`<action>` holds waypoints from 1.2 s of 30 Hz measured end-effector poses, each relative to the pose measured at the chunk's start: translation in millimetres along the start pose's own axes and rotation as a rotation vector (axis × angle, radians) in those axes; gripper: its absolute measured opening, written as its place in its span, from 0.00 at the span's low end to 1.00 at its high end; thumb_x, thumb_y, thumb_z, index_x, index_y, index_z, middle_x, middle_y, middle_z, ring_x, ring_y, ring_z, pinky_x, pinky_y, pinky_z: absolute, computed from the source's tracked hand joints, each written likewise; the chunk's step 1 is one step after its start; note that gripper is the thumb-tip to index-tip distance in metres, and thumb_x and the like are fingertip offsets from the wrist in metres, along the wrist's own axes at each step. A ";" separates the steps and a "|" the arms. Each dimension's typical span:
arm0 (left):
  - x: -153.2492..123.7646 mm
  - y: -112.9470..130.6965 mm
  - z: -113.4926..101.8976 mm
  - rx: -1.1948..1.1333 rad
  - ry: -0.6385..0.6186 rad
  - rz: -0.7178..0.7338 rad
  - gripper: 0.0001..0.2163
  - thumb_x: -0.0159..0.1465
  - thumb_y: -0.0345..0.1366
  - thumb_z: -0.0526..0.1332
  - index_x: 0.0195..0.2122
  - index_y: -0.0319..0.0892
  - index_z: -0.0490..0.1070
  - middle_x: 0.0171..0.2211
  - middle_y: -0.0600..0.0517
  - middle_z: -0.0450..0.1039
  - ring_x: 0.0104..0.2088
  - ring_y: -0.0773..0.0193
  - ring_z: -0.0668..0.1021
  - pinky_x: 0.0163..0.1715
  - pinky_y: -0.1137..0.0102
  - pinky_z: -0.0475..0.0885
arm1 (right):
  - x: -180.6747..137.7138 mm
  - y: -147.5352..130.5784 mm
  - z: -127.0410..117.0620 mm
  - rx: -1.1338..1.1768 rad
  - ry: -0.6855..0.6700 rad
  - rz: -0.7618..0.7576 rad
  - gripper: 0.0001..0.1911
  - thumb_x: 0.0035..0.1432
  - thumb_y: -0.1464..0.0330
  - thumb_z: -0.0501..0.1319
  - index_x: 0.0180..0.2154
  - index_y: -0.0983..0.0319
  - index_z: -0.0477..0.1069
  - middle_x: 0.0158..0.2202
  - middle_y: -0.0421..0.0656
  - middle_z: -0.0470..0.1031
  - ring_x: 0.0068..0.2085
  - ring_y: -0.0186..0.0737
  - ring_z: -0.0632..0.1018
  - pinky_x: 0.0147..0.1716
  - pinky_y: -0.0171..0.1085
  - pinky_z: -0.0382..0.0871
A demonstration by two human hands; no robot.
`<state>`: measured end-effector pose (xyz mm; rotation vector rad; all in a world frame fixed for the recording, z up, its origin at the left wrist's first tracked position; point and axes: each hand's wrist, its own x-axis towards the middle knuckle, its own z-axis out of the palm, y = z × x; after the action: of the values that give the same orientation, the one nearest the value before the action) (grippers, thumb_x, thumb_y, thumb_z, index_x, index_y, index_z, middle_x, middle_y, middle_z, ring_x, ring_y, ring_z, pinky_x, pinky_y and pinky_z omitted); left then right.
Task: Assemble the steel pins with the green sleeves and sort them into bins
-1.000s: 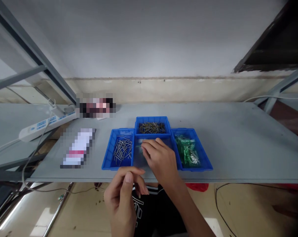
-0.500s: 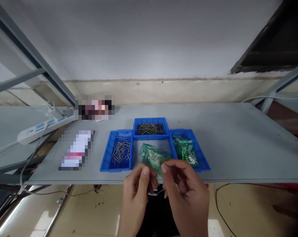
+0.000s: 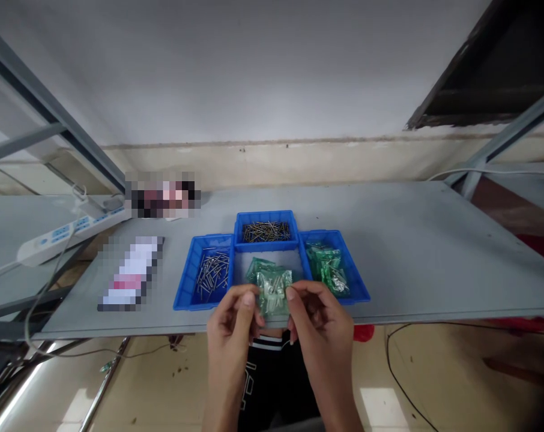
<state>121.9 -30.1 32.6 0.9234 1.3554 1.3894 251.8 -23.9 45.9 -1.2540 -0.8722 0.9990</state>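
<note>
Both my hands hold a small green plastic bag [image 3: 272,289] with small metal parts inside, just above the table's near edge. My left hand [image 3: 235,317] pinches its left side and my right hand [image 3: 319,318] pinches its right side. Behind the bag stand three blue trays. The left tray [image 3: 195,288] holds silver pins. Darker pins fill the rear tray [image 3: 265,223]. In the right tray [image 3: 349,275] lie several green bags.
The grey table [image 3: 434,258] runs along a wall. A white power strip [image 3: 60,231] with cables lies at the far left. Two blurred-out items sit on the table's left part. Metal shelf struts rise at both sides.
My right hand lifted the green bag from between the trays and drew it toward me. My left hand came up and took hold of its other side.
</note>
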 end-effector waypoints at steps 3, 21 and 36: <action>1.4 -2.7 1.8 0.017 -0.001 0.007 0.16 0.70 0.52 0.71 0.38 0.43 0.80 0.22 0.60 0.61 0.21 0.70 0.64 0.21 0.76 0.61 | 0.4 2.2 -1.8 0.031 -0.046 0.020 0.12 0.67 0.57 0.72 0.40 0.59 0.80 0.26 0.36 0.73 0.22 0.32 0.72 0.18 0.29 0.69; -5.5 1.5 11.7 -0.108 0.068 0.183 0.06 0.72 0.39 0.70 0.47 0.46 0.77 0.29 0.57 0.75 0.24 0.69 0.76 0.24 0.76 0.76 | -9.6 -3.2 5.8 0.077 -0.037 -0.068 0.06 0.70 0.62 0.70 0.46 0.54 0.84 0.34 0.40 0.80 0.27 0.34 0.79 0.25 0.30 0.76; -8.4 8.3 13.0 0.001 0.129 0.227 0.04 0.71 0.39 0.72 0.43 0.46 0.83 0.31 0.55 0.82 0.30 0.68 0.82 0.33 0.77 0.81 | -10.4 -5.2 -0.4 -0.306 0.065 -0.441 0.05 0.70 0.71 0.69 0.43 0.54 0.82 0.30 0.34 0.77 0.27 0.30 0.74 0.27 0.28 0.69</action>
<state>135.6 -34.1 43.0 1.0286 1.3793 1.6441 249.3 -34.1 51.1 -1.2624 -1.2182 0.4832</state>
